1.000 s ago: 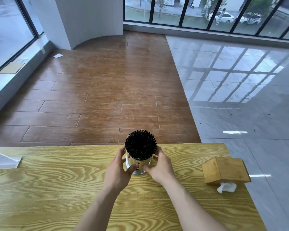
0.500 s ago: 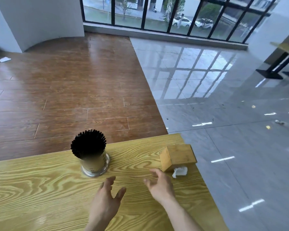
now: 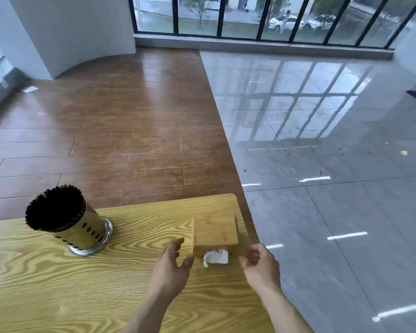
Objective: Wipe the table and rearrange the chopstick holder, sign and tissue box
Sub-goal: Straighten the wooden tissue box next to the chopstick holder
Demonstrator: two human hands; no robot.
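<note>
Two hands flank the tissue box (image 3: 215,230) near the table's (image 3: 58,284) right edge: left hand (image 3: 171,265) spread, right hand (image 3: 262,263) loosely curled, both empty. Advice: grip both side walls evenly, avoiding the protruding tissue (image 3: 216,257).

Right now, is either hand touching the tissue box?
No. The left hand and right hand sit open on either side of the tissue box, with table visible between.

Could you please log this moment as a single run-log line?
phase: reaching for tissue box | left hand: open, empty | right hand: open, empty | chopstick holder: upright on table, untouched
</note>
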